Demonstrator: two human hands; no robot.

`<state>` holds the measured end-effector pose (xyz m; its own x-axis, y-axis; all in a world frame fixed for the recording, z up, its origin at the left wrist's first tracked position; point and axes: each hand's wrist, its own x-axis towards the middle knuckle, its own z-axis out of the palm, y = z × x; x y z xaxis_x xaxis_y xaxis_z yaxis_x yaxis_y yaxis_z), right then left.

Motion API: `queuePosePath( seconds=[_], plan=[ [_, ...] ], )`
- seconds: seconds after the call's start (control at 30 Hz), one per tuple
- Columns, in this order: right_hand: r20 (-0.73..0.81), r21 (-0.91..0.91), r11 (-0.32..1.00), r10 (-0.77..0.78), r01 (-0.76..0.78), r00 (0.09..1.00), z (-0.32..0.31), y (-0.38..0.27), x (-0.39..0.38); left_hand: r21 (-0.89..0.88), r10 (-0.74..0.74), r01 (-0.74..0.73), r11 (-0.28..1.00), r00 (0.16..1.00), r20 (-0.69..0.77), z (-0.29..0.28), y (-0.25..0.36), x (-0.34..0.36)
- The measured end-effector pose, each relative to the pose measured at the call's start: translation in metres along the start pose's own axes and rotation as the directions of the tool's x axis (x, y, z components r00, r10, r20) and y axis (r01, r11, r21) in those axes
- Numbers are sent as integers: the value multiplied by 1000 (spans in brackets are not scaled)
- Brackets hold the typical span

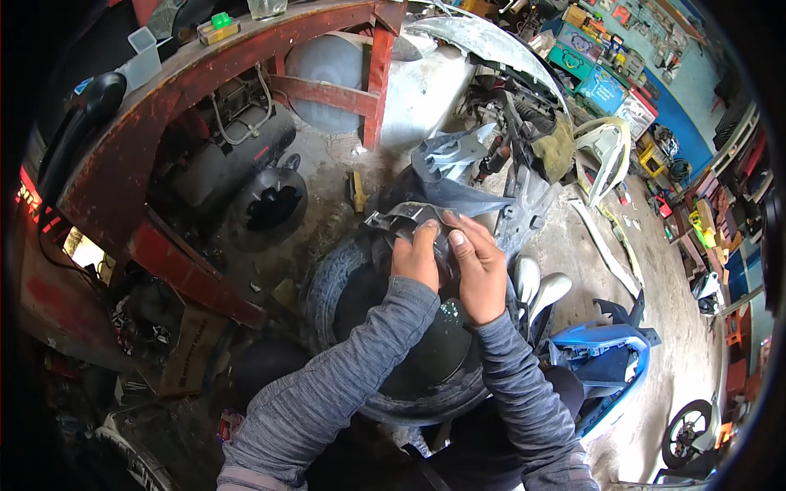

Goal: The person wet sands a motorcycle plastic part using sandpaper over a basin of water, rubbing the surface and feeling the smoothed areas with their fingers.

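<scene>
Both my hands grip a dark plastic part point(405, 215) with a metal clip at its left end, held over a grey round tub point(323, 303) with dark liquid in it. My left hand point(415, 255) is closed round the part's near side, thumb up. My right hand point(477, 270) holds its right end, thumb pressing on it and fingers curled behind, partly hidden. Just beyond lies a grey fairing panel point(446, 159).
A red wooden bench point(172, 57) arches over a black tank point(221, 164) at the left. White mirrors point(548, 290) and a blue fairing point(614, 352) lie at the right, near white body panels point(602, 245). Cluttered shelves point(589, 57) line the back right.
</scene>
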<state>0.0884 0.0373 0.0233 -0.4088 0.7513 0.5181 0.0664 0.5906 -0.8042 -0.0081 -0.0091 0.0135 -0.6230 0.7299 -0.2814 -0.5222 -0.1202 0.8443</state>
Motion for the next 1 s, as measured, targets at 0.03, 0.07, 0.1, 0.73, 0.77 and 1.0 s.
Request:
queuePosePath(
  seconds=[0.03,0.07,0.1,0.73,0.77,1.0],
  plan=[
    [-6,-13,1000,6,-6,1000,0,-1,-4,-19,54,-54,998,998,27,-3,-8,6],
    [-5,-15,1000,6,-6,1000,-1,-5,-9,-21,54,-53,998,998,26,-3,-11,5],
    [-21,-181,978,-107,102,994,-2,-15,-13,-21,112,-111,994,993,27,-1,-13,6],
    [30,-235,963,-125,129,992,-7,-18,-15,-229,-70,67,971,998,-3,-2,3,-10],
    [32,-378,892,-255,248,966,-4,-23,-16,-175,33,-31,984,999,8,-4,-2,-6],
    [-13,-401,885,-264,237,964,0,-21,-11,-35,134,-133,990,991,16,-6,-12,4]
  ],
)
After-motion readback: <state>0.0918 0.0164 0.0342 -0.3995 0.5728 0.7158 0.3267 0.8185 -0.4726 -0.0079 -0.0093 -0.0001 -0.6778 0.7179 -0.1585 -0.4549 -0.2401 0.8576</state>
